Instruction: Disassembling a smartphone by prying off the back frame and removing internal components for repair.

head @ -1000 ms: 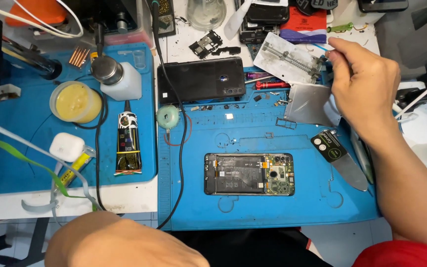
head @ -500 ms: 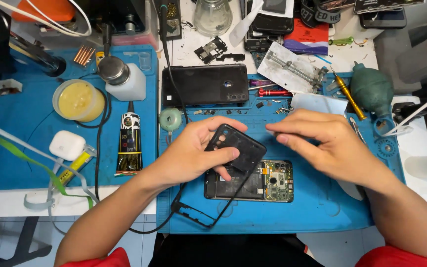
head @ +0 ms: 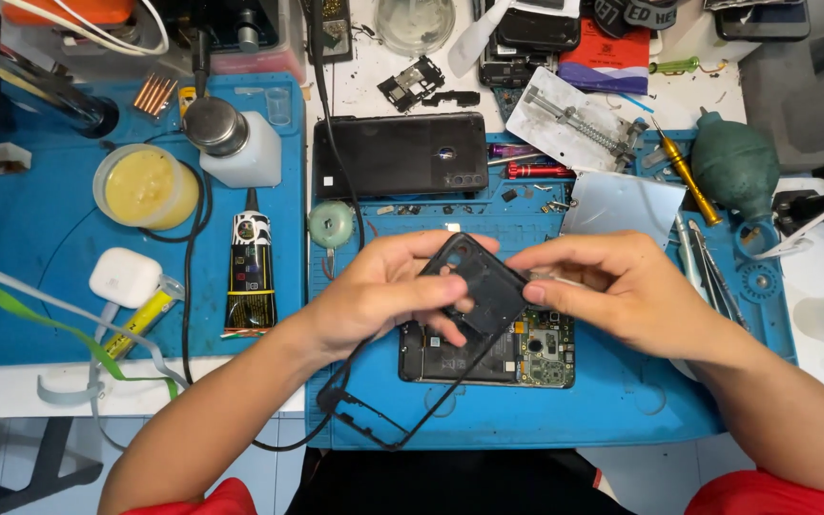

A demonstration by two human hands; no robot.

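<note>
Both hands hold a thin black phone frame (head: 469, 291) above the blue work mat (head: 622, 401). The left hand (head: 383, 291) is closed on the frame's upper end, thumb across its near face and fingers curled behind it. The right hand (head: 612, 286) pinches the same end from the other side, fingertips pressed together on its edge. The frame is tilted, its long thin rails running down past the left wrist toward the near edge of the mat.

Directly beneath the hands lies an opened phone (head: 488, 353) with its battery and green circuit board exposed, flat on the mat. Beyond the hands, farther from the person, a black back cover (head: 398, 153) lies face down. Just past the right hand sits a shiny metal sheet (head: 622, 205), with a yellow-handled screwdriver (head: 684, 176) and a dark green rubber blower (head: 736, 167) further out to its right. To the left of the left hand stand a black glue tube (head: 252, 272), a tub of yellow paste (head: 140, 186), a white pump bottle (head: 236, 143) and a small white earbud case (head: 124, 277).
</note>
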